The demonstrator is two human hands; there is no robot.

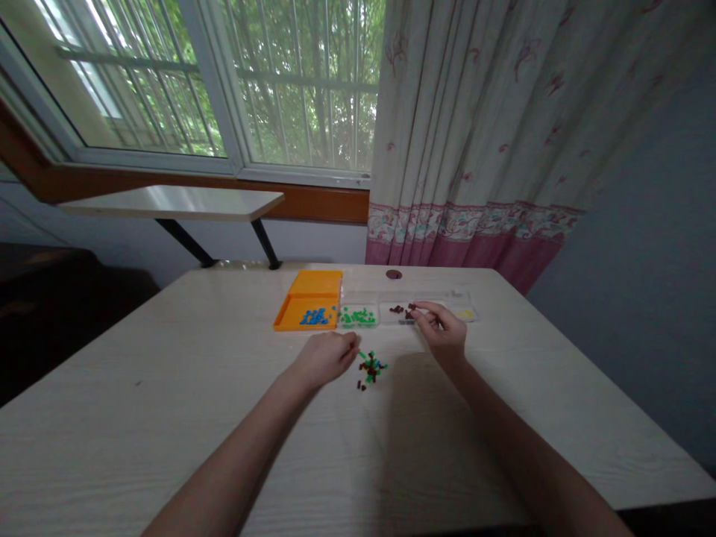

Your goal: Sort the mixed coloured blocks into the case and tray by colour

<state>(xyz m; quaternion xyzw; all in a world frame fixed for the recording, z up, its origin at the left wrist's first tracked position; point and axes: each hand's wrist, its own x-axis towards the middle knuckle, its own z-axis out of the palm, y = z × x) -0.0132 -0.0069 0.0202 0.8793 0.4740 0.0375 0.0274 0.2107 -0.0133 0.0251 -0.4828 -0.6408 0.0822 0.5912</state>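
My right hand (444, 333) is over a clear plastic tray (385, 317), thumb and forefinger pinched on a small dark brown piece (412, 306). More brown pieces (397, 309) lie in that tray. To the left, my left hand (327, 358) is closed beside a small mixed pile (371, 367) of brown, green and a few blue pieces on the table. A green piece is near its fingertips; whether they grip anything is hidden. Green pieces (358, 317) fill a clear compartment, and blue pieces (317, 317) lie in an open orange case (315, 283).
Yellow pieces (464, 314) sit in a clear compartment beyond my right hand. A round dark disc (394, 274) is set near the back edge of the pale table (168, 418). A raised white shelf (179, 203) stands at the back left, below the window; a curtain (470, 134) hangs behind.
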